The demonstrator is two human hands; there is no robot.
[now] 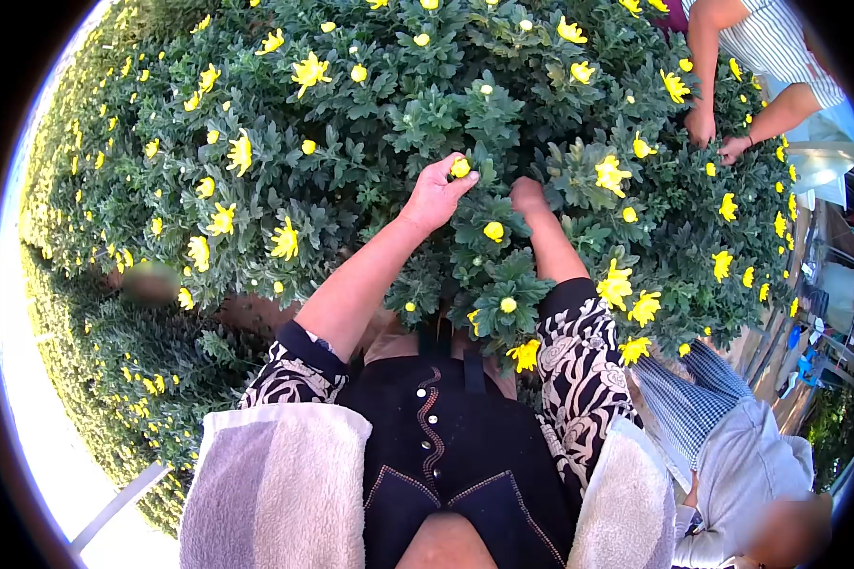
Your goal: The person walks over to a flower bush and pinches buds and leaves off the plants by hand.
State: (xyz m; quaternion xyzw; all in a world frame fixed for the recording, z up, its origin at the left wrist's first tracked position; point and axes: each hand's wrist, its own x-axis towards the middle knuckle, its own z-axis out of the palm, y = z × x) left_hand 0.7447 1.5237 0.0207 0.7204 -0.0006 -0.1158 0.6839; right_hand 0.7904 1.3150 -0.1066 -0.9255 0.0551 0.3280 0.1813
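Note:
Leafy chrysanthemum plants with yellow blooms fill the view before me. My left hand (436, 192) is closed at a yellow chrysanthemum bud (460, 168), its thumb and fingers around the bud and the stem below. To the right, my right hand (529, 195) reaches down among dark green leaves. Foliage hides its fingers, so I cannot see what they touch. Between my forearms another yellow bud (493, 231) stands on its stem, and a lower one, a half-opened bud (509, 304), sits near my right sleeve.
At the upper right, a co-worker in a striped shirt (778, 38) has both hands (716, 137) in the plants. Another person in a grey top (745, 465) is at the lower right. A towel (275, 474) hangs over my shoulders. Blue items (808, 365) lie beyond the bed's right edge.

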